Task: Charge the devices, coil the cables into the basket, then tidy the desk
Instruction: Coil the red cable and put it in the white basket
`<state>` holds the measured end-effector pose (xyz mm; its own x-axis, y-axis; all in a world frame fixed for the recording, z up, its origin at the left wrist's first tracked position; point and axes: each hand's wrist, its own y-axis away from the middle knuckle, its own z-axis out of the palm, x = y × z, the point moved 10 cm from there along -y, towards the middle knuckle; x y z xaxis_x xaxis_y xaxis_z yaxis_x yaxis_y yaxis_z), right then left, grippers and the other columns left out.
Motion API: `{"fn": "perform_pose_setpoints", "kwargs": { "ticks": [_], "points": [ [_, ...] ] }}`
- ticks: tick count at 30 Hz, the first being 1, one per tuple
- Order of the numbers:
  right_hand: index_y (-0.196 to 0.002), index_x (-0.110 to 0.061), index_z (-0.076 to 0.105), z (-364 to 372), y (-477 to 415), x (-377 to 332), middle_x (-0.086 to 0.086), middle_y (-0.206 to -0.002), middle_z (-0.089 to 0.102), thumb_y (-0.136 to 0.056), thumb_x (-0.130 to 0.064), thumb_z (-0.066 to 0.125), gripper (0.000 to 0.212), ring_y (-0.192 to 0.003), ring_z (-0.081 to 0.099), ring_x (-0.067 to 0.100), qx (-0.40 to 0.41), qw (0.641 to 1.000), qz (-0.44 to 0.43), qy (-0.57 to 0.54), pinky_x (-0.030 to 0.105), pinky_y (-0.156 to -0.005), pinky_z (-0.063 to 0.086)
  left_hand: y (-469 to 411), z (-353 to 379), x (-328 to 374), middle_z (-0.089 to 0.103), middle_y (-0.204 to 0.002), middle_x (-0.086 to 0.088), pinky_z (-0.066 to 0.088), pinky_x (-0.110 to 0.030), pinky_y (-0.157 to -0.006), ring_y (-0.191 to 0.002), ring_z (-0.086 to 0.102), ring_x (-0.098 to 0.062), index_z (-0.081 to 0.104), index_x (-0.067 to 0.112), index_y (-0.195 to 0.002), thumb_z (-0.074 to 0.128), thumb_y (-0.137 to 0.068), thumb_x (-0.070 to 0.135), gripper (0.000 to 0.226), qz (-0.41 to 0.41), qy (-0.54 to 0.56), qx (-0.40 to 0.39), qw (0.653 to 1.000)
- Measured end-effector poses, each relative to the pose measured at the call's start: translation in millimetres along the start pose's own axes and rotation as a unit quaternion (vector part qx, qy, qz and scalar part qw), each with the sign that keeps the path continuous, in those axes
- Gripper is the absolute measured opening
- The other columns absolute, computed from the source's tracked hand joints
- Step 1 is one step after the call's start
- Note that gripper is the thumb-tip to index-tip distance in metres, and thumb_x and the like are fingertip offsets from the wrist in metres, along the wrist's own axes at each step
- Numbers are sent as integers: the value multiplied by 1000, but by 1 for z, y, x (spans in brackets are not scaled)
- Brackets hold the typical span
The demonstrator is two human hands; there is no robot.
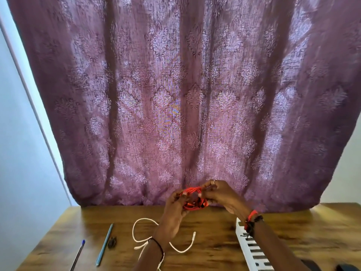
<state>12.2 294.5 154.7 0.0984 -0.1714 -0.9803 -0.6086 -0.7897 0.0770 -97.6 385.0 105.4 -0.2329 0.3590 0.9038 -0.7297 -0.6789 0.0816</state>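
Note:
A red cable (192, 199) is wound into a small coil and held in the air above the far side of the wooden desk (214, 239). My left hand (172, 214) grips the coil from below and the left. My right hand (220, 194) pinches it from the right, with a ring on one finger. A white cable (145, 223) lies loose on the desk in loops, partly hidden under my left wrist. No basket or device shows clearly in view.
A white slatted basket edge or tray (252, 249) sits under my right forearm. A light blue pencil (104, 244), a blue-capped pen (78, 255) and a small dark clip (112, 242) lie at the left. A purple curtain (185, 94) hangs behind the desk.

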Motion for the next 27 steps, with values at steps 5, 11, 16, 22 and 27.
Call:
{"fn": "perform_pose_setpoints", "kwargs": {
  "ticks": [5, 11, 16, 22, 27],
  "points": [
    [-78, -7, 72, -9, 3, 2, -6, -60, 68, -71, 8, 71, 17, -58, 60, 4, -29, 992, -16, 119, 17, -59, 48, -9, 2, -7, 64, -56, 11, 47, -24, -63, -61, 57, -7, 67, 21, -67, 55, -92, 8, 30, 5, -230, -50, 972],
    [-92, -9, 74, -11, 12, 13, 6, -81, 73, -72, 3, 67, 25, -68, 63, 3, -104, 950, -9, 295, 17, -68, 50, -2, 26, -30, 53, -48, 15, 40, -21, -57, -50, 44, 4, 69, 17, -74, 73, -79, 26, 11, 2, -401, -164, 901],
    [-88, -15, 75, -22, 25, 23, 4, -89, 74, -70, 0, 66, 26, -84, 68, 14, -114, 933, -5, 342, 30, -81, 54, 10, 49, -57, 59, -58, 13, 44, -13, -56, -56, 52, 3, 63, 18, -69, 69, -82, 15, 15, -28, -397, -204, 894],
    [-93, -8, 73, -65, 46, 45, 9, -92, 73, -73, 5, 64, 25, -76, 66, 4, -87, 941, 15, 326, 23, -75, 54, 15, 85, -100, 68, -78, -4, 53, -39, -77, -76, 62, -14, 70, 28, -68, 71, -74, 33, 8, -39, -400, -219, 889],
    [-105, -12, 69, -112, 54, 47, -4, -98, 69, -76, -8, 73, 30, -80, 61, -7, 1, 965, 10, 261, 10, -76, 49, 14, 106, -127, 66, -76, -6, 54, -41, -80, -73, 62, -12, 66, 13, -75, 67, -75, 36, 23, -50, -358, -198, 911]
  ]
}}
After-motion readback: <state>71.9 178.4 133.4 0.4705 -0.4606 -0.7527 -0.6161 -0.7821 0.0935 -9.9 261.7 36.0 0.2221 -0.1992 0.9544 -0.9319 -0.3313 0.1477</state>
